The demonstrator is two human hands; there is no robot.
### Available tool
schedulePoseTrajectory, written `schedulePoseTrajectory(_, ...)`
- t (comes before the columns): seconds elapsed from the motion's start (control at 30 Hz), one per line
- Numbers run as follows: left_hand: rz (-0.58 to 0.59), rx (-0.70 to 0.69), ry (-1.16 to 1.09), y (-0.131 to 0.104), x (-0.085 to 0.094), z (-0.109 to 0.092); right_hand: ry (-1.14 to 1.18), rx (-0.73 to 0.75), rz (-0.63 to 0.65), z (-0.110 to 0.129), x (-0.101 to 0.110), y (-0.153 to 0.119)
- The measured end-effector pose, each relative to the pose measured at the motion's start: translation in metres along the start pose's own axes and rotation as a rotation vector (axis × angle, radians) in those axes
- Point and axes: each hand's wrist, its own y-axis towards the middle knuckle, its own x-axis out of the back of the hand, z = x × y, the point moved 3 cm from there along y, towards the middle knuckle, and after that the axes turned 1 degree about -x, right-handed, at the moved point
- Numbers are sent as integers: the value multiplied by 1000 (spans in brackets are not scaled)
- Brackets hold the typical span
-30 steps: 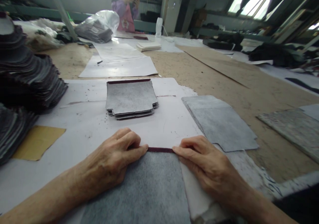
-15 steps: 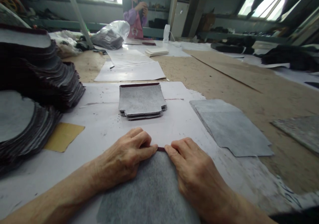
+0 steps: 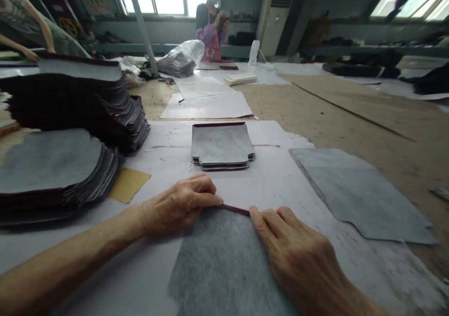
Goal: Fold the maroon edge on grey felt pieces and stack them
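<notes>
A grey-backed sheet [image 3: 224,260], perhaps leather or lining, lies in front of me with a narrow dark red strip folded over along its far edge. My left hand [image 3: 184,201] has its fingers curled, thumb and forefinger pressed on the left end of that fold. At the right end, my right hand [image 3: 298,243] presses the fold with its fingertips, the fingers bent together. Beyond my hands sits a small stack of similar notched pieces [image 3: 220,143], the top one with a dark red folded edge. To the right lie several flat grey pieces [image 3: 354,185].
Tall piles of dark-edged grey pieces [image 3: 77,100] stand at the left, near a yellow scrap [image 3: 129,185]. White paper [image 3: 210,105] and a plastic bag [image 3: 180,58] lie farther back. One person [image 3: 212,30] stands across the table; another person's arms [image 3: 38,25] reach in at the upper left.
My right hand has slid rightward along the fold, away from my left, baring more of the dark red strip. The view has turned left, bringing another person's arms into sight.
</notes>
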Motion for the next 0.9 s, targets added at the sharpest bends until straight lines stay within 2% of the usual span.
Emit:
schedulePoseTrajectory(0.2,-21,-66,76,-2,-6,-3,-26,77,72,0,2,7)
schedulePoseTrajectory(0.33,-15,-81,102,-2,-8,-5,-114,91,24,6,7,24)
schedulePoseTrajectory(0.5,15,-68,91,-1,-7,-6,88,72,58,22,-5,43)
schedulePoseTrajectory(0.7,6,-32,-23,-11,3,6,116,145,-9,25,-15,38)
schedulePoseTrajectory(0.9,18,-2,-6,-21,11,10,146,108,-24,20,-15,38)
